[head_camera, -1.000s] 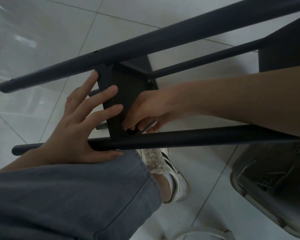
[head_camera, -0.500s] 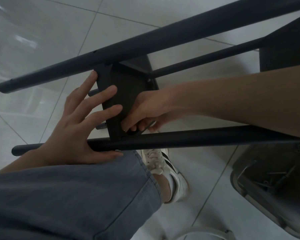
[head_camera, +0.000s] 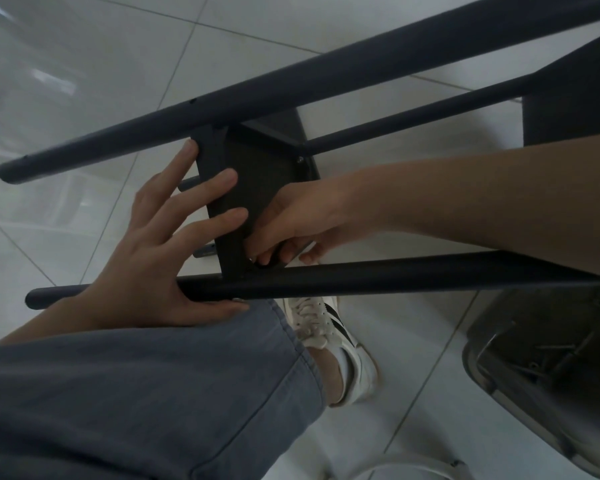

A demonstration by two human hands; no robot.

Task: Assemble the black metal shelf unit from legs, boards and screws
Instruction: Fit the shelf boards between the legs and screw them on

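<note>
The black shelf unit lies on its side over the floor. A near leg (head_camera: 378,277) and a far leg (head_camera: 291,84) run left to right, and a black board (head_camera: 257,174) stands between them. My left hand (head_camera: 153,258) presses flat, its fingers spread on the board's edge and its thumb under the near leg. My right hand (head_camera: 291,220) reaches between the legs and its curled fingers pinch a small dark part (head_camera: 274,259) at the corner where the board meets the near leg. What that part is cannot be made out.
A grey tray (head_camera: 499,382) with several screws and small parts sits on the floor at the lower right. My knee in grey trousers (head_camera: 136,393) and a white shoe (head_camera: 329,327) lie below the near leg. White floor tiles surround everything.
My right hand's fingers have shifted slightly at the board's lower corner. The left hand and the frame stay where they were.
</note>
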